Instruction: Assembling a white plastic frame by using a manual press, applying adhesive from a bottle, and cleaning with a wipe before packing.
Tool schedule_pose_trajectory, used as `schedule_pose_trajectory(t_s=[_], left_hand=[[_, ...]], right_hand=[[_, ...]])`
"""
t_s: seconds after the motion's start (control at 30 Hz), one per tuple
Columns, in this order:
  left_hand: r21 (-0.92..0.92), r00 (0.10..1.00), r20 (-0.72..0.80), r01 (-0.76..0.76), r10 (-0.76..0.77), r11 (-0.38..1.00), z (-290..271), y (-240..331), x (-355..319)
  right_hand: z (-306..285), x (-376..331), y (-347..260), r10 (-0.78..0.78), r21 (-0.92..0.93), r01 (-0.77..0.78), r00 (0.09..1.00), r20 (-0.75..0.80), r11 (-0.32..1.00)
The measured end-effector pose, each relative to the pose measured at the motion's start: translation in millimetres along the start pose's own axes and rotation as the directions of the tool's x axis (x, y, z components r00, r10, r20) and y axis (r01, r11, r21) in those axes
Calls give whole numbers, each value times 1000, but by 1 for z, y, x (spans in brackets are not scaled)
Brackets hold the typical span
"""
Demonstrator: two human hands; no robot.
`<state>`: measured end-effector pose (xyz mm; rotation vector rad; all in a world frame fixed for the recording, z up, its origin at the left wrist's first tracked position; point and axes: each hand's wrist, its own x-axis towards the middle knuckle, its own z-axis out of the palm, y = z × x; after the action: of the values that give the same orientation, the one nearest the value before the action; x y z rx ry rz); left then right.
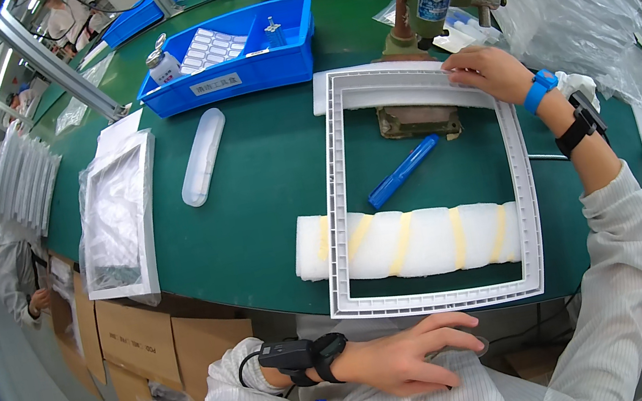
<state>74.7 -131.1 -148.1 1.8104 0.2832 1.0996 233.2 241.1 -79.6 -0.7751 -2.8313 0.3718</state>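
White frame (441, 298): far-right corner gripped by right hand (492, 74), apparently for steadiness; left hand (405, 360) empty, fingers parted, before near edge; foam roll (432, 243) beneath, likely cushioning.

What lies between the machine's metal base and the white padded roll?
A blue marker, aslant on the green tabletop, seen through the white frame in the head view.

Your sleeves (625, 258) are white with fine grey stripes, and you wear a bright blue band (540, 90) and a black strap (578, 131). The frame (523, 191) before you is white, the tabletop (263, 211) deep green, the tray (232, 85) and the pen (404, 172) blue, and the padded roll (433, 242) white with pale yellow bands.
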Motion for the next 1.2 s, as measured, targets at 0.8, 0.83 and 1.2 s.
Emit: schedule_pose_trajectory(t_s=[0.8, 0.83, 1.2], left_hand=[[518, 773, -525, 622, -355, 587, -274, -67, 160], [521, 775, -521, 620, -357, 586, -275, -72, 166], [497, 809, -464, 576, -362, 649, -272, -100, 168]], right_hand=[[-164, 109, -3, 347, 398, 7, 475, -809, 918], [-174, 123, 14, 350, 399, 6, 471, -810, 917], [-159, 172, 62, 430, 442, -113, 534, -728, 890]])
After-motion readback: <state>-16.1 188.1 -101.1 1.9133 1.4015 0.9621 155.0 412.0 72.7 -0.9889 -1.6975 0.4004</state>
